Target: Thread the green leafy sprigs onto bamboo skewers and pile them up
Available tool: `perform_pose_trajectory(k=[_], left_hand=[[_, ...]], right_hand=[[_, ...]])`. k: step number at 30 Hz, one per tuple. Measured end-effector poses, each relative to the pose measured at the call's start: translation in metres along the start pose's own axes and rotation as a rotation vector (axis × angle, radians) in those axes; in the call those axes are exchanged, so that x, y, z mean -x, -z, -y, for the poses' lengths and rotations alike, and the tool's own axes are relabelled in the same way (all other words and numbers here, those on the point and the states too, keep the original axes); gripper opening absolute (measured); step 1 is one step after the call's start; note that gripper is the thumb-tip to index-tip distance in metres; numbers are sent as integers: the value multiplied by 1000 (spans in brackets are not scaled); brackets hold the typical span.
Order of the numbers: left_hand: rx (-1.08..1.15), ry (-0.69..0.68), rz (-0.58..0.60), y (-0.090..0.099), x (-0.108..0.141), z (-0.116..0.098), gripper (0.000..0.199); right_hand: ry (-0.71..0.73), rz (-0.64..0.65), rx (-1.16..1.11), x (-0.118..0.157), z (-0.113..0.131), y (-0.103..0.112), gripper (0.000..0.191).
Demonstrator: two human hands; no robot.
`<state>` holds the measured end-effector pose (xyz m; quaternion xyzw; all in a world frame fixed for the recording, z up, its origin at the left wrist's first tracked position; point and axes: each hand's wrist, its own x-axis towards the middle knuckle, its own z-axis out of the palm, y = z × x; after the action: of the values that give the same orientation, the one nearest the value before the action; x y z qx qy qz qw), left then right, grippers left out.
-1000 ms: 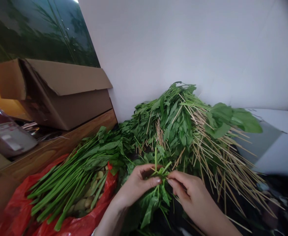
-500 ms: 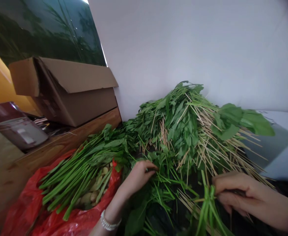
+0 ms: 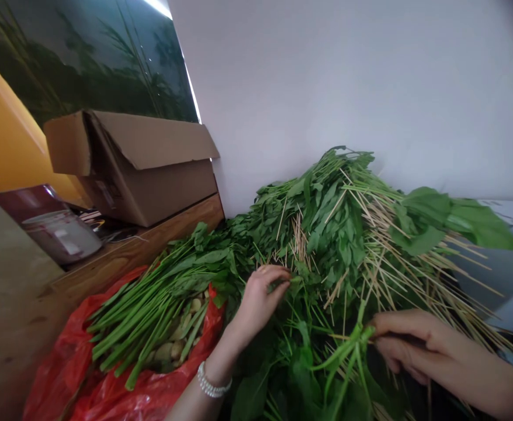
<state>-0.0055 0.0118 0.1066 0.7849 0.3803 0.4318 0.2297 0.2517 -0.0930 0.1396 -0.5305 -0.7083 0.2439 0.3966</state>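
My right hand [image 3: 408, 342] is pinched on a thin wooden skewer, with green vegetable stems [image 3: 355, 342] threaded on it just left of my fingertips; their leaves hang below. My left hand [image 3: 263, 295], a pearl bracelet [image 3: 210, 383] at its wrist, pinches a green stem [image 3: 295, 279] above loose greens [image 3: 302, 345]. Behind both hands rises a heap of skewered leafy greens [image 3: 326, 216]. The bare ends of its skewers [image 3: 397, 275] fan out to the right.
At the left, a red plastic bag [image 3: 63, 356] holds long-stemmed greens [image 3: 138, 316] and cut pale pieces. Beyond it, a cardboard box [image 3: 151, 181] and a container [image 3: 59, 234] stand on a wooden surface. A white wall [image 3: 348, 76] closes off the back.
My left hand has risen slightly to the right and now shows a green stem at its fingertips. The stems at my right hand have swung leftward. The view has shifted a little left.
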Motion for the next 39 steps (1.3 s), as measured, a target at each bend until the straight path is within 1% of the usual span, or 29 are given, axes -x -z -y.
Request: perform_pose_trajectory(k=[2,3,5,7,9,11,13,15,17,21,24,26,29,32,34,36,39], left_hand=[[191,64,-131,4,-2,-15,15],[267,101,-192,5,-3,-22,15],[365,162,-293,6,-2,-30,14],[444,225,-340,4,1,-35,15],[586,313,-324,0,3,-36,18],[779,418,-280,-4,6,-36,22],[921,504,-245,-8,8,-37,26],[986,558,-217,-12,9,-39,27],[1012,582,-199,-14,10,-40,28],[1001,601,-172,-16,12,-42,27],[984,615,-148,-16,14,-43,28],[972,614,-152,-16,14,-43,29],[952,596,-152,-17,15,-43,29],[933,575,-114,-17,15,-43,27],[875,538,-107,-16,14,-41,25],[714,456,-164,-13,13,-39,21],[406,302,-338,-4,8,-34,21]], right_hand=[[-50,140,-32,-2,2,2,20],[-67,183,-47,-3,3,3,18],[-81,183,-57,-5,3,2,18],[-95,157,-68,-7,5,-2,19],[-116,143,-76,-7,9,-6,21],[-128,122,-70,-8,14,-11,22],[-118,87,-57,-8,17,-14,23],[-95,53,-34,-8,19,-17,25],[-66,37,-2,-7,20,-20,27],[2,-3,38,-7,21,-25,25],[24,-29,48,-7,22,-27,24],[27,-31,52,-7,23,-28,24],[26,-34,50,-7,23,-29,23],[25,-36,43,-7,23,-30,23],[18,-29,53,-7,21,-29,23],[7,-13,71,-7,19,-29,24],[-8,8,88,-7,16,-28,25]])
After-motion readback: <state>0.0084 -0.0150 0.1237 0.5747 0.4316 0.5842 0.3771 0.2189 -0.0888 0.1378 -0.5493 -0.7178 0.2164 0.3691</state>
